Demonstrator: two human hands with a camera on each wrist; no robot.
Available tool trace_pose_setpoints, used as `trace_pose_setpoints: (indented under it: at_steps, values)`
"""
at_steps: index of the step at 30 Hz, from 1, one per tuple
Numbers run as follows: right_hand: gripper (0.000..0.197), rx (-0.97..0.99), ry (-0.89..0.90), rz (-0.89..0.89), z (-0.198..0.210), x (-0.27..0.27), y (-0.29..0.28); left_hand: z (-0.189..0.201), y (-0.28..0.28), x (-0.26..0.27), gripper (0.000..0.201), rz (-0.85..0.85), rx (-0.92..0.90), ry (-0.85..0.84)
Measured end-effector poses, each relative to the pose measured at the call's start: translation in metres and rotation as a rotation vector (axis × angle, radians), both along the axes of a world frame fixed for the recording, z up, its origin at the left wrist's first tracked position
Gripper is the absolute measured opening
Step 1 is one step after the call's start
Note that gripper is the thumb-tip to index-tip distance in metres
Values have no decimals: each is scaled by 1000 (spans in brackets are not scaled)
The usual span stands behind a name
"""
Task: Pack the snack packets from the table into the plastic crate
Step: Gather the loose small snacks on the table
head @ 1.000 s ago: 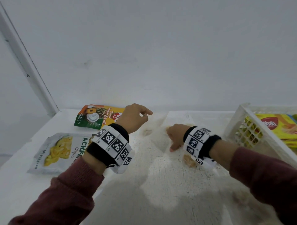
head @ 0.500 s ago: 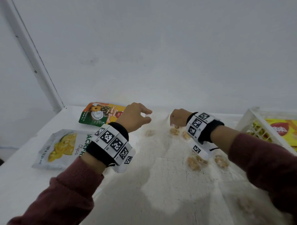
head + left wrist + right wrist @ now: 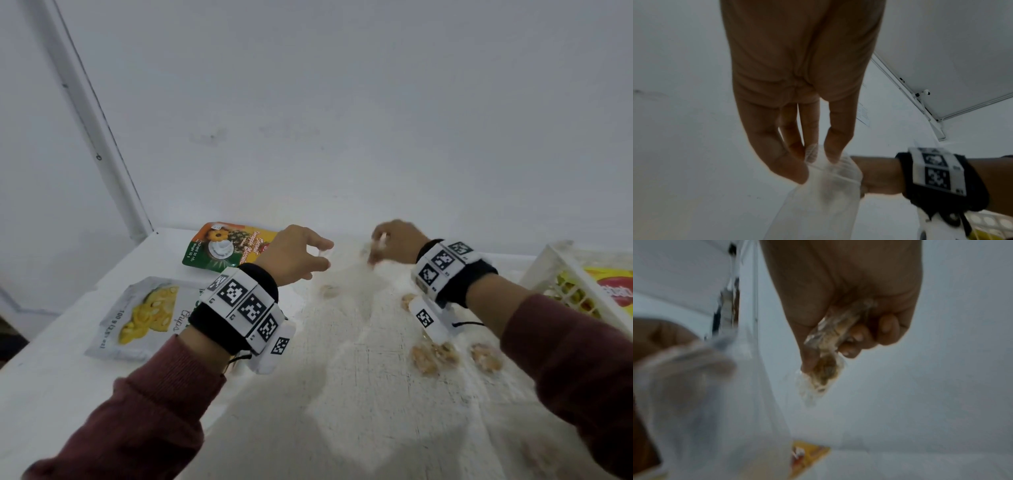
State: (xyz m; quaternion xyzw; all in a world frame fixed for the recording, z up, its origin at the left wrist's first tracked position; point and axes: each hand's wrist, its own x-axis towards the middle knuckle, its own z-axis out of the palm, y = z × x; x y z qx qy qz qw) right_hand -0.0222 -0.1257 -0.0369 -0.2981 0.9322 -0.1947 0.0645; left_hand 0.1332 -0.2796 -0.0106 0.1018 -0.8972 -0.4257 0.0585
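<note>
A large clear plastic snack bag of pale brown pieces is stretched above the white table, each top corner held. The left hand pinches one corner between thumb and fingertips; the right hand curls round the other. A silver jackfruit-chip packet and an orange-green biscuit packet lie left; the white plastic crate stands at the right edge.
</note>
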Motion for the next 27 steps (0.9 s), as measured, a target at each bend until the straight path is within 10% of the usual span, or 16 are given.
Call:
trace_pose_setpoints:
  at_steps: [5, 17, 27]
  values:
    - [22, -629, -21, 118, 50, 27, 13, 2, 6, 0, 34, -22, 42, 4]
    - [30, -33, 161, 269, 53, 76, 38, 2, 25, 4, 29, -93, 209, -30]
    - [27, -601, -153, 281, 53, 86, 37, 1, 30, 6, 27, -105, 185, -21]
